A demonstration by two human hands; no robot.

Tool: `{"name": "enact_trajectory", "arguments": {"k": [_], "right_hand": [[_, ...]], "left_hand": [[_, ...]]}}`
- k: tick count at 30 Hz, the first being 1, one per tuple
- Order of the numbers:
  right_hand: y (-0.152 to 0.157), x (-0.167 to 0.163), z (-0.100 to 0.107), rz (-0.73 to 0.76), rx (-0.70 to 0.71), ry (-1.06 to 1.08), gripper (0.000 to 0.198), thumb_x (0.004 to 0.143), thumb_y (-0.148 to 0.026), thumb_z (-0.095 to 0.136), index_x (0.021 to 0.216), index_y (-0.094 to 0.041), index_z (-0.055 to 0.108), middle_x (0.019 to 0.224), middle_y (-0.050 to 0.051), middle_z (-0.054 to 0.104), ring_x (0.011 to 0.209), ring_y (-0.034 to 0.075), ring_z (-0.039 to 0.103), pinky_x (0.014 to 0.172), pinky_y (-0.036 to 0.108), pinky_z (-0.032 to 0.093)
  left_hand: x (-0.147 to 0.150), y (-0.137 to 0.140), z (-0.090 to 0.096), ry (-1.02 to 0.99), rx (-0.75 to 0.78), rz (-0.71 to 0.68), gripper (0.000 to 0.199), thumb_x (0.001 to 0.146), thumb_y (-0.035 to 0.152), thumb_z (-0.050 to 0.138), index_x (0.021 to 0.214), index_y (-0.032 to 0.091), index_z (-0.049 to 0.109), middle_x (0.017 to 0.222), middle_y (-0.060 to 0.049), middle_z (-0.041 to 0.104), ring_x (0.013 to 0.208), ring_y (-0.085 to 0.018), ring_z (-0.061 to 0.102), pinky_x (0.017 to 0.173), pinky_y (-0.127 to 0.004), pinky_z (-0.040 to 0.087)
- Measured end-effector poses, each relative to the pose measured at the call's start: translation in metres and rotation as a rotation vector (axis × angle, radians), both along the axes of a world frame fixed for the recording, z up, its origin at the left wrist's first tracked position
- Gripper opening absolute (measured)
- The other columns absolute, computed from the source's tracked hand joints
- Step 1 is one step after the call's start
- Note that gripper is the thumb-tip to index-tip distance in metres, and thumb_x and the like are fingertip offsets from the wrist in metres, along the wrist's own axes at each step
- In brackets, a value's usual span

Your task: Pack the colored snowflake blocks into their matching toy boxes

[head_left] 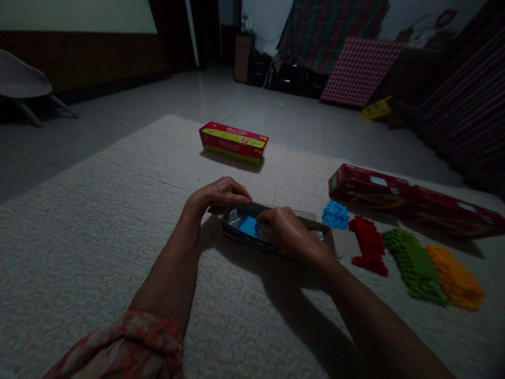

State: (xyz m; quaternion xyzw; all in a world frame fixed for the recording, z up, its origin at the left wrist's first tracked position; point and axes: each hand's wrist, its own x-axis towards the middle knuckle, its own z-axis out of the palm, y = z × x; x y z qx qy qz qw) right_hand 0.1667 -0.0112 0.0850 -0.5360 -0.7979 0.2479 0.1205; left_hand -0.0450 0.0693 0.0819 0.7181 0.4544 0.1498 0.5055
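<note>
A long, narrow, dark cardboard box point(249, 240) lies with its top open on the quilted mat in front of me. At its left end, the curled fingers of my left hand point(221, 193) grip the rim and flap. My right hand point(287, 231) reaches inside, fingers pinched at the edge of a bright blue piece point(249, 225); the fingertips are partly hidden. Silvery or clear material point(233, 216) shows at the box's left end. To the right lie a blue textured bundle point(335, 215), a red one point(369, 245), a green one point(416, 266) and an orange one point(454, 277).
A red and yellow box point(233, 142) stands on the pale mat point(130, 195) beyond my hands. Long dark red boxes point(410, 202) lie at the right. Farther off are a pale chair point(24, 76), a checked red cloth point(361, 71) and a yellow object point(376, 108).
</note>
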Motion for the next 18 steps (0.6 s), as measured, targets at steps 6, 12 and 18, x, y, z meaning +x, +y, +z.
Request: {"name": "enact_trajectory", "arguments": {"k": [6, 12, 18], "right_hand": [[0.0046, 0.0023, 0.0029, 0.129, -0.068, -0.122, 0.032, 0.079, 0.0, 0.051, 0.072, -0.02, 0.074, 0.071, 0.006, 0.073, 0.06, 0.016, 0.062, 0.056, 0.028, 0.038], [0.0099, 0.0042, -0.0006, 0.215, -0.067, -0.152, 0.033, 0.079, 0.001, 0.053, 0.077, -0.022, 0.077, 0.076, 0.006, 0.077, 0.06, 0.016, 0.063, 0.055, 0.027, 0.038], [0.0081, 0.0018, 0.0049, 0.246, -0.058, -0.126, 0.037, 0.08, 0.002, 0.053, 0.089, -0.023, 0.079, 0.089, 0.007, 0.079, 0.073, 0.019, 0.068, 0.064, 0.028, 0.042]], "left_hand": [[0.004, 0.0001, 0.0033, -0.026, 0.036, 0.02, 0.011, 0.075, 0.023, 0.075, 0.08, 0.018, 0.084, 0.068, -0.001, 0.073, 0.058, -0.012, 0.056, 0.054, -0.023, 0.041], [0.0031, -0.0012, 0.0034, -0.019, 0.006, 0.02, 0.014, 0.076, 0.023, 0.076, 0.084, 0.015, 0.084, 0.057, 0.001, 0.064, 0.047, -0.009, 0.048, 0.046, -0.023, 0.033], [0.0024, -0.0033, 0.0042, -0.014, -0.017, 0.009, 0.016, 0.079, 0.024, 0.075, 0.09, 0.015, 0.083, 0.046, 0.004, 0.054, 0.04, -0.008, 0.04, 0.043, -0.022, 0.031]]}}
